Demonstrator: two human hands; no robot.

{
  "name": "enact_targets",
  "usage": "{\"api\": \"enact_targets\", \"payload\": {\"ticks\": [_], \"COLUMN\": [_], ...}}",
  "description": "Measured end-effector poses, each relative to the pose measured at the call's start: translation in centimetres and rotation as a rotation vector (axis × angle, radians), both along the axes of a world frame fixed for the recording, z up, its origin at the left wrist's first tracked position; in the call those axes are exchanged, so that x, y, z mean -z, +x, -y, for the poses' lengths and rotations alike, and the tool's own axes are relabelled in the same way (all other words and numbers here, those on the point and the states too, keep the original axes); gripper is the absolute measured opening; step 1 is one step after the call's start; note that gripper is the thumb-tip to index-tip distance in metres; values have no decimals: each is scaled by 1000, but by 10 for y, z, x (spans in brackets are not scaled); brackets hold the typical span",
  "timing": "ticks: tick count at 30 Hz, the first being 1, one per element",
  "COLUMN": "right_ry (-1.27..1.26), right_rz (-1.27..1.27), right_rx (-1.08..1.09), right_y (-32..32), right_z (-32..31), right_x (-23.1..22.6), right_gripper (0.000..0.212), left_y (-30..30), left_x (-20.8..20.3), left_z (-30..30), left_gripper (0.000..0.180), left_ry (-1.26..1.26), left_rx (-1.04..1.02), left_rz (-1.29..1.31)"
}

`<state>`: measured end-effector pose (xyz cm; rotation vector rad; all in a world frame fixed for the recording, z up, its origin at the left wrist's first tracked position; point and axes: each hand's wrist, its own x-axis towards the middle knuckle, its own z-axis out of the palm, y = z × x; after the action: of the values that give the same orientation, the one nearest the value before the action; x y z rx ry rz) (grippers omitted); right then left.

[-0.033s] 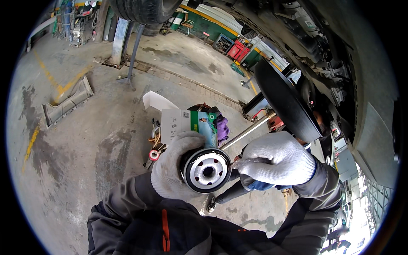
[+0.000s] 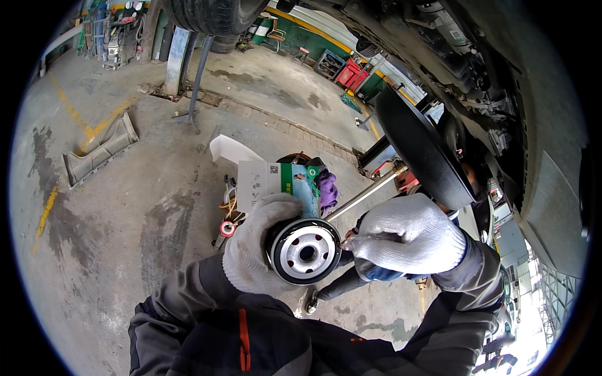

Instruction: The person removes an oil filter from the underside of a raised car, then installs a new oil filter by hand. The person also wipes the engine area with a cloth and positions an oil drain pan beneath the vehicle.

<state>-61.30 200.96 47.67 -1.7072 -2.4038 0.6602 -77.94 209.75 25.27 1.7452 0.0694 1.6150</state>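
An oil filter (image 2: 309, 233), black-rimmed with a silver face and a round middle hole, is turned face-up toward me. My left hand (image 2: 251, 250), in a white knit glove, wraps round its left side. Also gloved, my right hand (image 2: 411, 235) is closed in a pinch beside the filter's right rim. Its fingertips look dark; whatever they pinch is too small to make out. Just beyond the filter is an open white, green and blue carton (image 2: 258, 178) with a raised flap. A purple cloth (image 2: 327, 188) lies to the carton's right.
A big black round pan (image 2: 423, 150) on a metal pole (image 2: 367, 195) stands at the right. Overhead hangs a raised car's underside (image 2: 451, 62). Another person's leg (image 2: 342, 285) shows beyond my hands. A grey trim panel (image 2: 100, 150) lies on the floor at left, near a lift post (image 2: 177, 62).
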Motion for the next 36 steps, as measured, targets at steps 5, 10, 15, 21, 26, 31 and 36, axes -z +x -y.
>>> {"api": "enact_targets", "payload": {"ticks": [5, 10, 15, 21, 26, 31, 36], "right_ry": [-136, -195, -235, -187, -70, -97, -41], "right_rz": [30, 39, 8, -35, 109, 281, 333], "right_rx": [158, 173, 259, 238, 47, 80, 79], "right_y": [-3, -3, -10, -5, -7, -19, -24], "right_z": [-2, -5, -8, -10, -8, -17, -21], "right_x": [-2, -3, -6, 3, -2, -9, -6], "right_gripper": [20, 25, 24, 22, 20, 25, 24], "left_y": [1, 3, 1, -1, -3, -3, -12], "left_x": [1, 1, 4, 1, -5, -8, -8], "left_z": [2, 1, 1, -1, 2, 6, 10], "left_gripper": [92, 92, 91, 85, 84, 85, 89], "left_ry": [-13, 2, -13, -43, -62, -20, -105], "left_rx": [16, -18, -49, -88, -122, -224, -193], "left_rz": [23, 21, 2, -26, -30, -26, -152]}}
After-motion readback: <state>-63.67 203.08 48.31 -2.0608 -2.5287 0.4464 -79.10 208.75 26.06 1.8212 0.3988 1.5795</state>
